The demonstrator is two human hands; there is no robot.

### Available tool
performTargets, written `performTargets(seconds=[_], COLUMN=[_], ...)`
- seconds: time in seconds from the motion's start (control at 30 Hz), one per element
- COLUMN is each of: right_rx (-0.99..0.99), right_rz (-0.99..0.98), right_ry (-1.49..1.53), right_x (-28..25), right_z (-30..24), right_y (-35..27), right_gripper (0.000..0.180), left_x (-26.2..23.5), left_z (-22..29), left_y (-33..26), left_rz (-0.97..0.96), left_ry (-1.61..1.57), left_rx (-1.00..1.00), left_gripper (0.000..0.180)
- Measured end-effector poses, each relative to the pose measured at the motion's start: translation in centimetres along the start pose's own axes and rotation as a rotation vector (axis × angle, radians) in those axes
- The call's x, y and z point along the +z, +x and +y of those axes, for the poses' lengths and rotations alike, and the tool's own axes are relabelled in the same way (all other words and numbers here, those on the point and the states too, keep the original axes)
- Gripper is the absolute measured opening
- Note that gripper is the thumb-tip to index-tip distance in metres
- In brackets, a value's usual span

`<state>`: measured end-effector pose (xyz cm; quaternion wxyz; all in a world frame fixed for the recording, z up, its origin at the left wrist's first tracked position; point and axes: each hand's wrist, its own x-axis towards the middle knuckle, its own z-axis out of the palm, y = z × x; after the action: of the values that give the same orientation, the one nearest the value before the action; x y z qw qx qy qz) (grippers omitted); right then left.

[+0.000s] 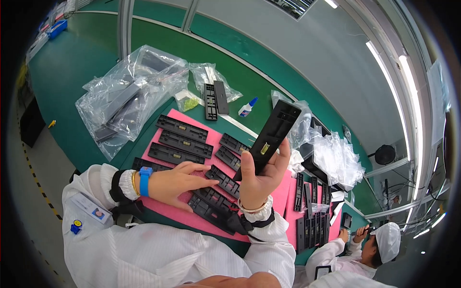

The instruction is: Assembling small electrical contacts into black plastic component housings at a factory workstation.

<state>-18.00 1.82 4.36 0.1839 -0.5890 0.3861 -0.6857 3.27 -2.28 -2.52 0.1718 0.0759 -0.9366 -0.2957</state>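
Raised in my right hand is a long black plastic bar, tilted upward with its ribbed, hollow side showing. A small yellow-green bubble vial sits in the middle of that bar. My left hand is open, its fingers spread just above the black bars on the pink mat. Several similar black bars lie in rows on the pink mat, many with a small vial in the middle. More bars lie beneath and beside my left fingers, partly covered.
Clear plastic bags holding dark parts lie at the far left. Beyond the mat stand two bars and a small blue-capped bottle. At right are a black crate with plastic bags, more bars and a co-worker.
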Motion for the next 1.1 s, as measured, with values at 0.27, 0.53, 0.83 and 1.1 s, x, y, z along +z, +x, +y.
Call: performTargets(seconds=[0.27, 0.53, 0.83, 1.1], right_rx=[0.317, 0.524, 0.487, 0.446], right_rz=[-0.35, -0.656, -0.206, -0.123], right_ry=[-0.039, -0.243, -0.019, -0.066], right_x=[0.8, -0.3, -2.3, -1.9], right_z=[0.8, 1.1, 1.9, 2.0], right_y=[-0.8, 1.4, 3.4, 3.0], right_gripper=[0.063, 0.058, 0.043, 0.036], left_x=[-0.3, -1.1, -0.2, -0.3], left_z=[-0.8, -0.5, -0.5, -0.7], left_y=[-0.6, -1.2, -0.9, -0.8], left_rz=[0.505, 0.765, 0.549, 0.33], left_ry=[-0.263, -0.983, -0.966, -0.816], left_rx=[-0.14, -0.47, -0.412, -0.347], left_gripper=[0.085, 0.036, 0.024, 0.028])
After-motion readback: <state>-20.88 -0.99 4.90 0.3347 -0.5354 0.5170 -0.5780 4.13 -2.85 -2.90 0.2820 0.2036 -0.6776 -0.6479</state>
